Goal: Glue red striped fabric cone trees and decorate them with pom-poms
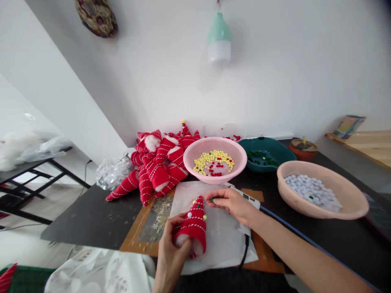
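My left hand (174,240) is wrapped round the lower part of a red stuffed cone (195,226) with white stitched stripes. White, green and yellow pompoms sit on the cone's upper half, and white stuffing shows at its open base. Just right of the cone's tip, my right hand (229,202) pinches a small green pompom (213,200) between thumb and fingers. Partly hidden beneath that hand lies a white tool with a small display (247,198), which looks like a glue gun. Its black cord (244,250) runs toward the front edge.
Behind the white sheet (226,240) stands a pink basket (215,140) of yellow and red pompoms. A teal basin (269,148) holds green ones; a peach basket (324,211) holds white ones. Several red stuffed cones (159,171) are heaped at the back left, beside crumpled clear plastic (113,173).
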`<state>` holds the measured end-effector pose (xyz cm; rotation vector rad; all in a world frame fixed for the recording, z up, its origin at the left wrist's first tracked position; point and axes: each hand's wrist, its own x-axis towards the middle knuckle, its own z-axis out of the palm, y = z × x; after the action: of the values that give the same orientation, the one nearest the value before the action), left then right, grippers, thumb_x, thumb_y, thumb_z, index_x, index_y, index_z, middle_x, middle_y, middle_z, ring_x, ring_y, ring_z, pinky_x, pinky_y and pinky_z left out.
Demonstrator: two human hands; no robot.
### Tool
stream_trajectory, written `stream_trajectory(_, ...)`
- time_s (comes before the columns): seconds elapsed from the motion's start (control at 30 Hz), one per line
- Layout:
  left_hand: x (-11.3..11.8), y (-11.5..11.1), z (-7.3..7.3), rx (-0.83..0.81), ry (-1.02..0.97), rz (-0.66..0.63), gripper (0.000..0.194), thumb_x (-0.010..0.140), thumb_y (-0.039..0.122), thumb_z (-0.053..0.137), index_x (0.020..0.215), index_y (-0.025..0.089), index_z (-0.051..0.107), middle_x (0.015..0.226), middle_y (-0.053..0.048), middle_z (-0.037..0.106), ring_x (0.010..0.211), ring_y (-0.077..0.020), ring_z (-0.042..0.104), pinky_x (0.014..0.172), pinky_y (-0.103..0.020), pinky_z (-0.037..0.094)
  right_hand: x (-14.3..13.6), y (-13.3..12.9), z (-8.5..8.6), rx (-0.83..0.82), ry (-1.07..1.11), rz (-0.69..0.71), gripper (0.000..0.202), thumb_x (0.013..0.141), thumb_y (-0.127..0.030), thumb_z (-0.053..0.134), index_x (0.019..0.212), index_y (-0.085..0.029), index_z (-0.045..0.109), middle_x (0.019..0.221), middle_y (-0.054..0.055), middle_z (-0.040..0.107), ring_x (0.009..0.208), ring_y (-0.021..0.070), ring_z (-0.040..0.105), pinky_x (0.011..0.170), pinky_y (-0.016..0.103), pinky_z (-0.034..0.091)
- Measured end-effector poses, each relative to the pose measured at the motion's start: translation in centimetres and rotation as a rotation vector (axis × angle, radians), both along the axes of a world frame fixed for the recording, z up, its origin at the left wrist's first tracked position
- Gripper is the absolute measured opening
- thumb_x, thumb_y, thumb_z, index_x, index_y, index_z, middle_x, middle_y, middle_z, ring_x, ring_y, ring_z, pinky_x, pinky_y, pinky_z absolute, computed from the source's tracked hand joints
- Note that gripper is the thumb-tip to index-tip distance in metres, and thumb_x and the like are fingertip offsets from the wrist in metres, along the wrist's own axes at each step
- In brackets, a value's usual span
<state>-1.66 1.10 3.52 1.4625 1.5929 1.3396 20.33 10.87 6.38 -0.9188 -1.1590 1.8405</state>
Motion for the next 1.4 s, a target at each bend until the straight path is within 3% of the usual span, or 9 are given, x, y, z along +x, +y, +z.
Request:
stream_trajectory(0.13,0.2,-0.6,2.2,0.057,0.047,0.014,0.030,0.069,0.018,0.059,0.099,0.021,0.062,0.122,-0.010,0.071,0.114,-0.0290,0.069,0.096,-0.041,0.056,0.7,0.5,0.0,0.038,0.013,-0.006,0.027,0.069,-0.030,0.082,0.094,-0.018,0.080,0.100,0.005,0.077,0.089,0.0158,0.071,0.096,0.033,0.054)
stream_trajectory(0.23,0.0,-1.7,3.0,0.145,0.179,-0.028,0.036,0.068,0.014,0.057,0.102,0.022,0.061,0.125,-0.009,0.070,0.114,-0.0283,0.068,0.094,-0.039,0.056,1.0,0.8,-0.1,0.093,0.010,-0.036,0.027,0.070,-0.032,0.083,0.092,-0.018,0.079,0.096,0.004,0.076,0.084,0.0148,0.071,0.090,0.032,0.056)
stream_trajectory(0.4,-0.3,-3.9,1.4,0.176,0.438,-0.193,0.044,0.066,0.009,0.057,0.106,0.026,0.060,0.127,-0.008,0.068,0.111,-0.0277,0.069,0.086,-0.039,0.059,0.7,0.8,-1.0,0.164,-0.131,-0.032,0.025,0.073,-0.034,0.080,0.091,-0.017,0.074,0.077,0.001,0.071,0.068,0.0140,0.067,0.072,0.030,0.058)
stream_trajectory(0.5,-0.3,-4.7,0.3,0.197,0.500,-0.223,0.045,0.069,0.009,0.059,0.111,0.026,0.058,0.129,-0.009,0.067,0.113,-0.0279,0.068,0.088,-0.040,0.059,-0.1,1.0,-1.8,0.237,-0.201,0.000,0.016,0.075,-0.027,0.076,0.087,-0.017,0.072,0.075,0.000,0.070,0.059,0.0113,0.061,0.062,0.026,0.053)
stream_trajectory(0.7,0.0,-4.9,0.2,0.215,0.530,-0.249,0.049,0.070,0.008,0.060,0.115,0.026,0.056,0.132,-0.010,0.064,0.116,-0.0283,0.065,0.091,-0.041,0.057,-1.7,1.7,-2.3,0.356,-0.330,0.028,0.010,0.079,-0.014,0.068,0.086,-0.017,0.073,0.073,-0.001,0.069,0.054,0.0095,0.054,0.052,0.022,0.042)
stream_trajectory(0.87,0.2,-4.6,0.3,0.207,0.520,-0.250,0.049,0.071,0.008,0.060,0.115,0.027,0.055,0.132,-0.010,0.064,0.117,-0.0287,0.064,0.092,-0.041,0.057,-2.2,1.9,-1.9,0.443,-0.434,0.048,0.013,0.079,-0.009,0.067,0.084,-0.018,0.075,0.073,-0.001,0.070,0.055,0.0103,0.055,0.057,0.023,0.043)
stream_trajectory(1.07,0.0,-4.7,0.0,0.197,0.510,-0.233,0.048,0.071,0.007,0.059,0.115,0.028,0.054,0.131,-0.008,0.064,0.116,-0.0275,0.064,0.091,-0.040,0.056,-2.3,1.5,-1.5,0.520,-0.463,0.099,0.017,0.077,-0.005,0.067,0.080,-0.018,0.077,0.083,0.002,0.076,0.078,0.0159,0.065,0.075,0.026,0.047)
stream_trajectory(1.27,0.0,-4.7,-0.1,0.203,0.488,-0.228,0.047,0.073,0.009,0.060,0.116,0.028,0.053,0.131,-0.008,0.064,0.116,-0.0274,0.065,0.090,-0.040,0.057,-1.9,1.4,-1.5,0.461,-0.435,0.205,0.023,0.078,-0.005,0.060,0.085,-0.017,0.078,0.080,0.002,0.076,0.069,0.0149,0.065,0.065,0.024,0.050)
stream_trajectory(1.4,-0.1,-4.7,0.0,0.203,0.487,-0.234,0.046,0.074,0.010,0.061,0.116,0.028,0.053,0.130,-0.009,0.064,0.114,-0.0277,0.066,0.089,-0.040,0.057,-1.7,1.7,-1.3,0.440,-0.449,0.190,0.025,0.079,-0.006,0.058,0.087,-0.018,0.079,0.079,0.001,0.074,0.060,0.0116,0.057,0.058,0.022,0.044)
